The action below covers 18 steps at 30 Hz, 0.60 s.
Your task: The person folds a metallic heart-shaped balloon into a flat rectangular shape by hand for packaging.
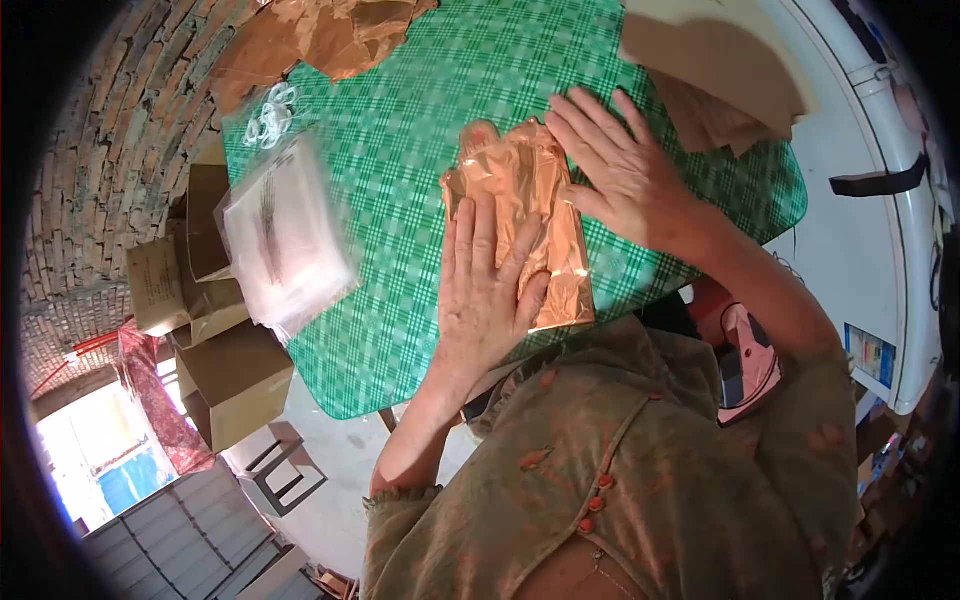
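Observation:
A shiny copper-coloured foil bag lies flat on the green checked tablecloth, near the edge closest to me. Its far end is crumpled and uneven. My left hand rests palm down on the bag's left half, fingers stretched out and pointing away from me. Along the bag's right side lies my right hand, fingers spread, with the thumb tip at the foil's edge and the other fingers over the cloth.
A stack of clear plastic bags lies left, below a bundle of white cord. More copper foil sits at the far left corner. Brown paper sheets lie at the far right. Open cardboard boxes stand left of the table.

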Available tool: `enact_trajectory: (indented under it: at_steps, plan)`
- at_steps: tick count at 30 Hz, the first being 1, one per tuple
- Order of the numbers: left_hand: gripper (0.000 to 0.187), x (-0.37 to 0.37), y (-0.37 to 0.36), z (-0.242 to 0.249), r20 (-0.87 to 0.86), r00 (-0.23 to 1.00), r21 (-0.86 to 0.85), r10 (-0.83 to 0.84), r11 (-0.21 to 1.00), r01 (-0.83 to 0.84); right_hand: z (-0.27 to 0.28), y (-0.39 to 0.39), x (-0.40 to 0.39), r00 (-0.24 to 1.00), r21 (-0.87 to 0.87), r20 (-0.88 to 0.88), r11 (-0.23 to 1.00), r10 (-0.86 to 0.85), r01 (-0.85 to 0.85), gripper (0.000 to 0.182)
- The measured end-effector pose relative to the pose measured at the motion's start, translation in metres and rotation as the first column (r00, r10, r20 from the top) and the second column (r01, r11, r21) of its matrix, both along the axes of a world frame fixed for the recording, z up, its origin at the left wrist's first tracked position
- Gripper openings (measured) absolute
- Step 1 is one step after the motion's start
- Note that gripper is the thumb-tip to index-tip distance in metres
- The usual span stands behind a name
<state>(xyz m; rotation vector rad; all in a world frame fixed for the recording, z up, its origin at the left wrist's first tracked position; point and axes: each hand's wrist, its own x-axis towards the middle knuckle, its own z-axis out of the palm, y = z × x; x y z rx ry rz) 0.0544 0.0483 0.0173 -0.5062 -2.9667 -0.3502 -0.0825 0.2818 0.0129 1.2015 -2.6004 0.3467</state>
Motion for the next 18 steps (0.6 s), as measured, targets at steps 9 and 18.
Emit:
enact_trajectory:
  at_steps: [9,18]
  plan:
    - [0.068,0.002,-0.001,-0.001,-0.004,1.0,0.041,-0.006,0.999,0.006,0.014,0.031,0.062,0.977,-0.078,0.169,0.99,0.127,-0.116,0.069]
    - [0.076,0.003,-0.002,0.014,0.085,0.996,0.031,-0.002,1.0,0.0,0.006,0.035,0.069,0.969,-0.122,0.21,0.987,0.131,-0.107,0.076]
